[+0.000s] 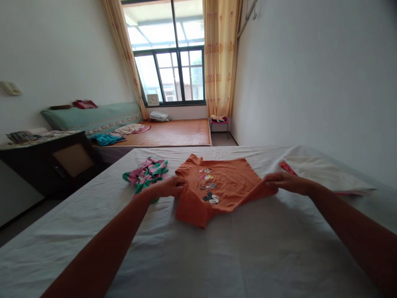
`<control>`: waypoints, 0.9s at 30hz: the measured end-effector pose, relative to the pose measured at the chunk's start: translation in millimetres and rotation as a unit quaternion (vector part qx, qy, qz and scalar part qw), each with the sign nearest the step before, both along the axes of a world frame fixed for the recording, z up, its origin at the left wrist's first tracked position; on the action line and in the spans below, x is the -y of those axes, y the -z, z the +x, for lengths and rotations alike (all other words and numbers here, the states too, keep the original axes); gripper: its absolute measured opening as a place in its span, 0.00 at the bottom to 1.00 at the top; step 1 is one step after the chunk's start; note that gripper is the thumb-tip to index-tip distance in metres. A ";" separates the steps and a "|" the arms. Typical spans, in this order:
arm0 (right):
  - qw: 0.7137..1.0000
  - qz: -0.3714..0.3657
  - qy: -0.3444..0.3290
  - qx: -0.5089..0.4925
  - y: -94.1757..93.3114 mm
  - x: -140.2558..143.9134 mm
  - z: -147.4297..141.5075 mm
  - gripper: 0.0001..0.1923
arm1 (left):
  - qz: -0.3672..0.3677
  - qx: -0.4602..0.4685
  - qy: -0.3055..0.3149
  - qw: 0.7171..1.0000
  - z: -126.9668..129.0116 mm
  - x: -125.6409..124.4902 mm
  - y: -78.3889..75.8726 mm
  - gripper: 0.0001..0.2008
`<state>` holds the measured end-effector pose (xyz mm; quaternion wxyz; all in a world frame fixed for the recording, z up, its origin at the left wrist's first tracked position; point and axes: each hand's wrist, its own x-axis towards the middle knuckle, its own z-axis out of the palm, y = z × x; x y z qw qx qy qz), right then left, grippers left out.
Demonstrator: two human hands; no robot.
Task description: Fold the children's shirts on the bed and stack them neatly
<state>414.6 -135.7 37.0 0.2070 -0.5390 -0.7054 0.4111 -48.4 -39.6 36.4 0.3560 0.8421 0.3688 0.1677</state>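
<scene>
An orange T-shirt [235,178] with cartoon faces printed on its chest lies sideways on the white sheet, its collar and sleeves to the left and its hem to the right. My left hand [170,186] pinches the shirt at the neck and shoulder end. At the opposite end, my right hand [281,182] grips the near corner of the hem and lifts that edge slightly. One sleeve hangs toward me, below my left hand. Fingertips of both hands are partly hidden in the cloth.
A crumpled pink and green garment [148,171] lies left of the shirt. Folded white cloth [325,171] with red trim lies to the right, near the wall. Beyond the white-sheeted bed [198,265] are a mat-covered bed [186,132], a dark cabinet [43,161] and a small stool [219,121].
</scene>
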 end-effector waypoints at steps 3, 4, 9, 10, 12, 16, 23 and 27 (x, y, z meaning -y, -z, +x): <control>0.988 0.088 0.131 -0.001 17.0 -26.4 -7.2 0.20 | -0.024 0.064 -0.091 0.994 14.4 -16.1 9.5 0.18; 0.976 0.122 0.179 0.008 26.0 -33.9 -8.8 0.20 | -0.020 0.089 -0.126 0.988 17.4 -19.1 14.3 0.19; 0.933 0.180 0.311 0.034 69.4 -47.4 -6.2 0.23 | -0.039 0.128 -0.220 0.966 11.4 -16.7 32.3 0.28; 0.937 0.184 0.293 0.038 73.8 -46.0 -4.6 0.26 | -0.048 0.123 -0.210 0.969 7.6 -14.8 32.8 0.30; 0.942 0.221 0.245 0.056 76.8 -42.9 -2.7 0.28 | -0.065 0.114 -0.163 0.978 1.1 -12.6 31.5 0.34; 0.915 0.311 0.244 0.075 68.9 -45.0 -7.2 0.24 | -0.047 0.140 -0.131 0.980 -1.2 -18.2 30.3 0.33; 0.897 0.308 0.298 0.107 74.2 -58.0 -9.2 0.25 | 0.051 0.093 -0.167 0.980 0.2 -28.9 40.4 0.21; 0.902 0.294 0.278 0.153 84.8 -58.2 -4.7 0.25 | 0.118 -0.057 -0.164 0.978 -3.2 -23.6 41.2 0.22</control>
